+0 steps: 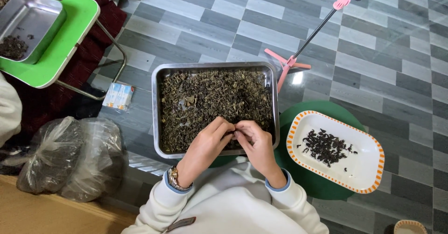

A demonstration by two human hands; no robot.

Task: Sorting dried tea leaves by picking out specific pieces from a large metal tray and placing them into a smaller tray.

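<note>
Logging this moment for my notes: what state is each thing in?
Metal tray: full of dried dark leaves.
Oval dish: small dark pile, mostly bare.
Left hand: fingertips pinched over the tray.
Right hand: pinched against the left.
Plastic bags: closed, bulging.

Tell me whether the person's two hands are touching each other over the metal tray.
Touching. The head view shows the left hand and right hand meeting at the fingertips, no gap between them, above the metal tray.
</note>
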